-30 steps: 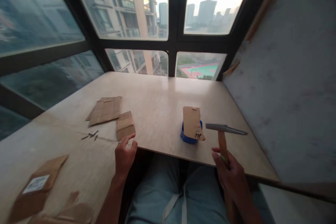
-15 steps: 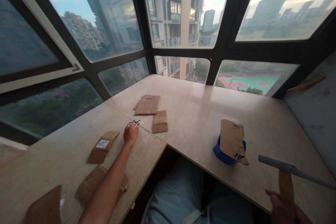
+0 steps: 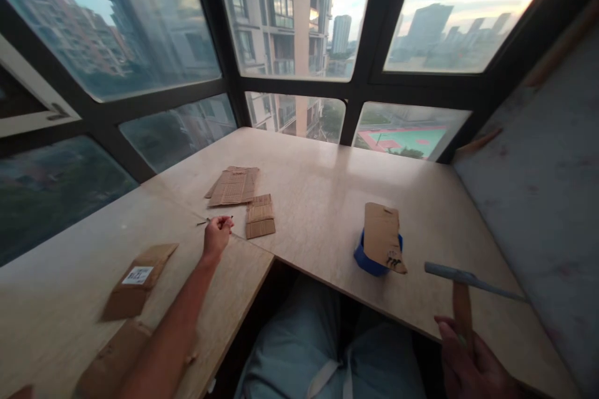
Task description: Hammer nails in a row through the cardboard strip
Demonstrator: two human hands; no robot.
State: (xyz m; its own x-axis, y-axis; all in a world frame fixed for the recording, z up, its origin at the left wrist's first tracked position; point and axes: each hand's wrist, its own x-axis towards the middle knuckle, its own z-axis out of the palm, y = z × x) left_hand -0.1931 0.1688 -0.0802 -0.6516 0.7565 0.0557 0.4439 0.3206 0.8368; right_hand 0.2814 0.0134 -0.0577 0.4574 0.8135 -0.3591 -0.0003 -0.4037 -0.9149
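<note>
My left hand is closed in a pinch just above the tabletop, with the dark tip of a small nail poking out from the fingers. Beside that hand, a few more dark nails lie on the table, partly hidden by it. At the lower right, my right hand grips the wooden handle of a hammer, its long grey head held up and level. Left of the hammer, a piece of cardboard rests across a blue container. Several small dark nail-like things show near the cardboard's lower corner.
Flat cardboard pieces lie beyond my left hand, with a smaller folded piece to its right. A labelled cardboard piece and another brown one lie at left. Windows edge the pale tabletop; a wall stands at right.
My left hand has lifted slightly from the nails, a nail now between its fingers. The view has turned to the right. My right hand still holds the hammer.
</note>
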